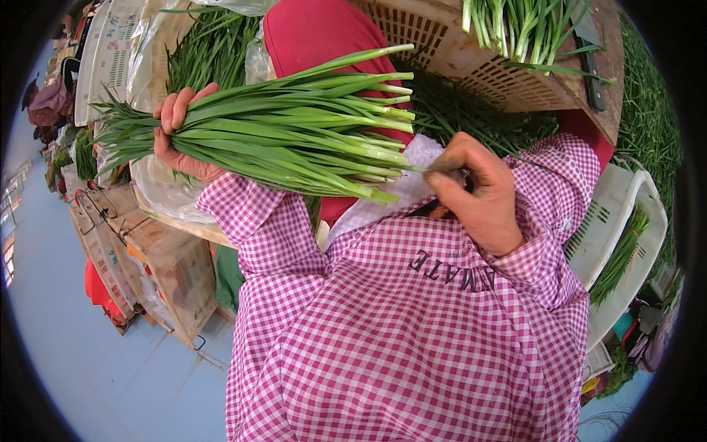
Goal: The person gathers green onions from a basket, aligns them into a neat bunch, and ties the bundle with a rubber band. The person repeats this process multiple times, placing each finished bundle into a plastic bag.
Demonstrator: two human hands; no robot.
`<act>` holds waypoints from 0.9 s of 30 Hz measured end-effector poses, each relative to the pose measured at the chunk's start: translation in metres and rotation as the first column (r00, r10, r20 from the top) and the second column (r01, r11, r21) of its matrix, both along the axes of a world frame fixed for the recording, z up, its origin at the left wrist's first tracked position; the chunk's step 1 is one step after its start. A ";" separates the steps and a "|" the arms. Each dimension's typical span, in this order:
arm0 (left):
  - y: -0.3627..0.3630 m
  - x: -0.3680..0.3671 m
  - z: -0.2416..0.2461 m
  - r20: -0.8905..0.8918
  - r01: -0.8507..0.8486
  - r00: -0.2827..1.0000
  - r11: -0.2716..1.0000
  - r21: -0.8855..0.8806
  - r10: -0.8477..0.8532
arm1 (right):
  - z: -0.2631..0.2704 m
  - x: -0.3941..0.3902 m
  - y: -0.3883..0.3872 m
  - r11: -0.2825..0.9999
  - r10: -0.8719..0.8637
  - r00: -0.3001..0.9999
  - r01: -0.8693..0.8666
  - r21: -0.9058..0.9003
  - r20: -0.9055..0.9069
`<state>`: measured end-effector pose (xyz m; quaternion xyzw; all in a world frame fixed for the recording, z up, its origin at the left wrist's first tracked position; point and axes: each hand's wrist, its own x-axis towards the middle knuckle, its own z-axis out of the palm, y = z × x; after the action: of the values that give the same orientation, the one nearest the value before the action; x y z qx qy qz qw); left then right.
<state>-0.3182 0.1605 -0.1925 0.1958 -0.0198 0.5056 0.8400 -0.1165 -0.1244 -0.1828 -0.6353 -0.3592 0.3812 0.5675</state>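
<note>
My left hand (179, 132) is wrapped around the leafy half of a bunch of garlic chives (287, 130), held level above my lap. Its pale cut stem ends point right. At those ends, the thumb and forefinger of my right hand (478, 190) pinch a thin chive strand (417, 168) at the lower side of the bunch. Most of the strand is hidden by the fingers. Below both hands is my checked smock (397, 331), with a red-covered knee (331, 33) behind the bunch.
A wooden board (605, 105) at upper right bears another chive bunch (525, 30) and a black-handled knife (590, 74). Beside it stands a slotted plastic crate (442, 33). Loose chives (475, 108) lie beneath. A white basket (640, 221) holds a banded bunch; stacked crates (171, 276) stand left.
</note>
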 end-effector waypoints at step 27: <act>0.007 -0.013 -0.011 -0.093 -0.022 0.996 0.998 -0.058 0.016 | -0.004 -0.005 0.027 0.971 0.043 0.869 -0.152 0.183 0.493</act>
<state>-0.3316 0.1677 -0.2035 0.1942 0.0361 0.5043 0.8406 -0.1219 -0.0973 -0.1868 -0.6262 -0.5608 0.1966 0.5046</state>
